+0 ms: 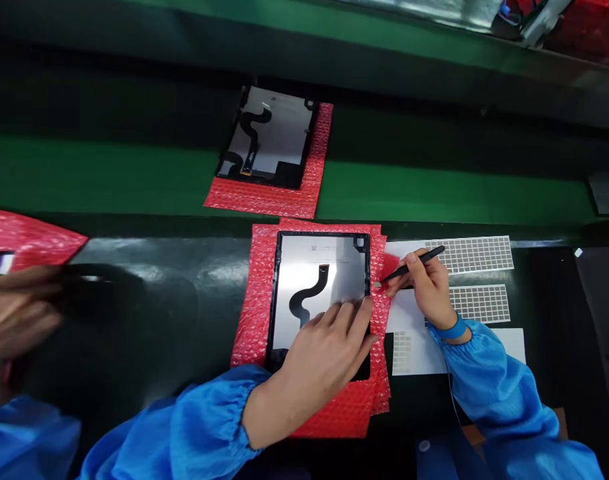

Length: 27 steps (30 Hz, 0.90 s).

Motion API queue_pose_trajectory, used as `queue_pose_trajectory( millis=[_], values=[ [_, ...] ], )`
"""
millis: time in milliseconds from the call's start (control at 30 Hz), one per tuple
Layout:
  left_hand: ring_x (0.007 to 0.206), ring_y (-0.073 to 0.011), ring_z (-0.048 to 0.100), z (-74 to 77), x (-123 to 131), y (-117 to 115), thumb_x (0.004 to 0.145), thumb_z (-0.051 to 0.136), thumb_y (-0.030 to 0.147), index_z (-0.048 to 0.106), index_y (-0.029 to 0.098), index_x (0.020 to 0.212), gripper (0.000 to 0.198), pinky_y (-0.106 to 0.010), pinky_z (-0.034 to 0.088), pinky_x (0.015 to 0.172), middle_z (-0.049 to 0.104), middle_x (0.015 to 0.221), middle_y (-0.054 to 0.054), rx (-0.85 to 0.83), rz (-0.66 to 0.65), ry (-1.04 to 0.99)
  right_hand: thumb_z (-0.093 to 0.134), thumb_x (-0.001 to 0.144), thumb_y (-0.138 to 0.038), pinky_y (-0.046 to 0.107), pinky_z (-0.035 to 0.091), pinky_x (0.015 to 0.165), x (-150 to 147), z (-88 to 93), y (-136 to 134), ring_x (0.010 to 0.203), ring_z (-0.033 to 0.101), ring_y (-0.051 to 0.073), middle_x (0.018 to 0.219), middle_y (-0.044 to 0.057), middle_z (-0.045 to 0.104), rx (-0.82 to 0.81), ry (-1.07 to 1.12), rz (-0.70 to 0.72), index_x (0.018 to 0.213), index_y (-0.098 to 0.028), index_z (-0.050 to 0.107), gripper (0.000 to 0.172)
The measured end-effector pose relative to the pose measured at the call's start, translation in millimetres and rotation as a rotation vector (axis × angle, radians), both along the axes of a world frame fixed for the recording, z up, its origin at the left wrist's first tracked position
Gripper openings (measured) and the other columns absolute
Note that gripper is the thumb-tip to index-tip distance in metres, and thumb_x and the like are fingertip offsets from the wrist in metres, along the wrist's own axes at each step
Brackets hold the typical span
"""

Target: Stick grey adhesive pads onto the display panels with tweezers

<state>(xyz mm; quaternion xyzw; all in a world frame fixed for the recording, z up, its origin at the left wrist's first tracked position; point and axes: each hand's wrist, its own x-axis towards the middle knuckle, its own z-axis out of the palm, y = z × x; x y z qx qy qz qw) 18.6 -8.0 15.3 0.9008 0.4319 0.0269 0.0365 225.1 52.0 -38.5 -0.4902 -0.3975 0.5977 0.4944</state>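
A tablet screen panel (294, 263) lies face down on stacked red bubble-wrap bags (329, 413), a curved black ribbon cable (304, 293) on its silvery back. My left hand (324, 353) rests over its lower right part, fingers stretched out and hiding what is beneath. Between the thumb and fingers of my right hand (427, 283) is a slim black pen-like tool (431, 255). Its tip, with a small pale piece (377, 285) at it, is just right of the panel's right edge. Whether the tip touches the bag, I cannot tell.
A second panel (284, 137) on a red bag lies on the green strip (409, 187) behind. Sheets of small grey stickers (479, 303) lie at the right. A co-worker's blurred hand (19, 313) is at the left, near another red bag (39, 237).
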Motion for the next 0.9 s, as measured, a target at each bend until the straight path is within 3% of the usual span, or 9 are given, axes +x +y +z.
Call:
queue_pose_trajectory(
  millis=[300, 667, 900],
  values=[
    [0.101, -0.0306, 0.074, 5.3, 5.9, -4.2, 0.108, 0.042, 0.031, 0.058, 0.009, 0.143, 0.044, -0.043, 0.068, 0.075, 0.071, 0.119, -0.018, -0.128, -0.048, 0.069, 0.069, 0.097, -0.06, 0.029, 0.066, 0.05, -5.2, -5.9, -7.0, 0.049, 0.075, 0.018, 0.064, -0.003, 0.075, 0.006, 0.076, 0.059, 0.09, -0.024, 0.06, 0.037],
    [0.094, -0.0306, 0.075, 5.5, 8.0, -2.9, 0.104, 0.054, 0.031, 0.052, 0.001, 0.143, 0.05, -0.042, 0.067, 0.069, 0.072, 0.116, -0.019, -0.039, -0.036, -0.034, 0.07, 0.098, -0.059, 0.03, 0.068, 0.054, -5.4, -6.9, -7.9, 0.049, 0.074, 0.016, 0.064, -0.003, 0.074, -0.005, 0.059, 0.072, 0.091, -0.024, 0.059, 0.037],
    [0.097, -0.0305, 0.075, 4.1, 5.5, -3.1, 0.106, 0.052, 0.032, 0.048, 0.0, 0.145, 0.051, -0.04, 0.067, 0.067, 0.072, 0.119, -0.021, -0.019, -0.039, -0.066, 0.069, 0.099, -0.058, 0.028, 0.065, 0.051, -5.3, -5.7, -6.5, 0.049, 0.073, 0.015, 0.065, -0.002, 0.073, -0.005, 0.063, 0.081, 0.091, -0.023, 0.06, 0.037]
  ],
)
